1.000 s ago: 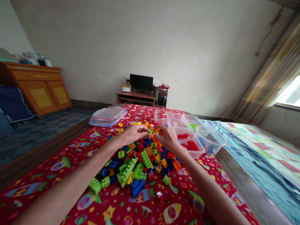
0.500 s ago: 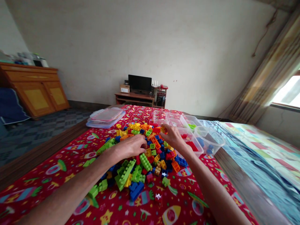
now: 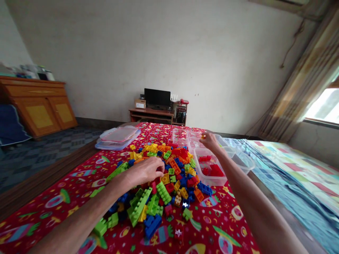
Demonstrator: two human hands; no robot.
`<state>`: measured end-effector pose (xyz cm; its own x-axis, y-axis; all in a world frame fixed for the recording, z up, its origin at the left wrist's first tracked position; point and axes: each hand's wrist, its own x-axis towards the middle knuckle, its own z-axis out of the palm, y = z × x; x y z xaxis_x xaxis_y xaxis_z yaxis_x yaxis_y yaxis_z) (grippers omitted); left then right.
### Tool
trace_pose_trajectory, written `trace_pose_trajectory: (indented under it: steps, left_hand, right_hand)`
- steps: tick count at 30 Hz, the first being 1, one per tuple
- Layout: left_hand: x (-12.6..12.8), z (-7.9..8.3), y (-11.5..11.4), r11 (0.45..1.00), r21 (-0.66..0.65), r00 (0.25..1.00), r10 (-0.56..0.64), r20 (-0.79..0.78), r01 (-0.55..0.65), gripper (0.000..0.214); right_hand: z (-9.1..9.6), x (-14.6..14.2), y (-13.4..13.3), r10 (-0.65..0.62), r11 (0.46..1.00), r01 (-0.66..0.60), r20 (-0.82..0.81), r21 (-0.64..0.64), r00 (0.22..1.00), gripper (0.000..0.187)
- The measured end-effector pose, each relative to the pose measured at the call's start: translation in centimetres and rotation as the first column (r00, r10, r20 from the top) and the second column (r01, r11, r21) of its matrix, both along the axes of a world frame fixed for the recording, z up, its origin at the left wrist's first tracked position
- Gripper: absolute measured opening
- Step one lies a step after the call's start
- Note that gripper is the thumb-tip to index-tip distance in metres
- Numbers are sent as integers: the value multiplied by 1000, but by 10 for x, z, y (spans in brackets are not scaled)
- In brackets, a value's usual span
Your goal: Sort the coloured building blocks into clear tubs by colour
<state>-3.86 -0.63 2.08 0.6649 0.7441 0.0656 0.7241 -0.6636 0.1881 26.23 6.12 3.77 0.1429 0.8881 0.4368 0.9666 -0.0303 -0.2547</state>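
Observation:
A heap of coloured plastic building blocks (image 3: 161, 176) lies on a red patterned cloth (image 3: 219, 225). My left hand (image 3: 145, 171) rests on the middle of the heap, fingers curled down among the blocks; what they hold is hidden. My right hand (image 3: 210, 141) is stretched out over the clear plastic boxes at the far right, pinching a small orange block (image 3: 203, 135) above a far box (image 3: 193, 137). A nearer clear box (image 3: 196, 155) holds red blocks (image 3: 215, 171).
Clear lids (image 3: 118, 135) are stacked at the far left of the cloth. Another clear tub (image 3: 245, 160) stands right of the red-block box. A striped bedcover (image 3: 291, 165) lies to the right. A wooden cabinet (image 3: 39, 106) and a low desk with a monitor (image 3: 157, 98) stand behind.
My right hand has lifted from the heap and reached away to the far boxes with a small orange block. My left hand has drawn back onto the middle of the heap.

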Motion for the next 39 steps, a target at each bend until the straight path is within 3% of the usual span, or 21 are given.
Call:
trace_pose_trajectory:
  steps: [6, 15, 21, 29, 34, 39]
  left_hand:
    - [-2, -1, 3, 1000, -4, 1000, 11, -1, -11, 14]
    - [-10, 2, 8, 999, -17, 998, -32, 52, 33, 20]
    - [-20, 12, 8, 997, -72, 999, 5, 35, -2, 22]
    - [-47, 27, 24, 984, 48, 985, 171, -17, -170, 32]
    - [-61, 12, 37, 984, 54, 980, 177, -87, -172, 38]
    - [-69, 4, 51, 978, 99, 973, 196, -126, -184, 38]
  right_hand:
    - [9, -1, 5, 30, 998, -31, 20, 61, 999, 33]
    - [13, -58, -55, 334, 939, -328, -41, 99, 942, 28]
    - [9, -81, -76, 459, 886, -459, 17, 72, 888, 28]
    - [7, -108, -96, 448, 889, -414, 189, -195, 874, 24]
    - [-2, -125, -106, 412, 894, -326, 280, -307, 867, 24]
    - [-6, -128, -110, 416, 890, -323, 284, -321, 864, 30]
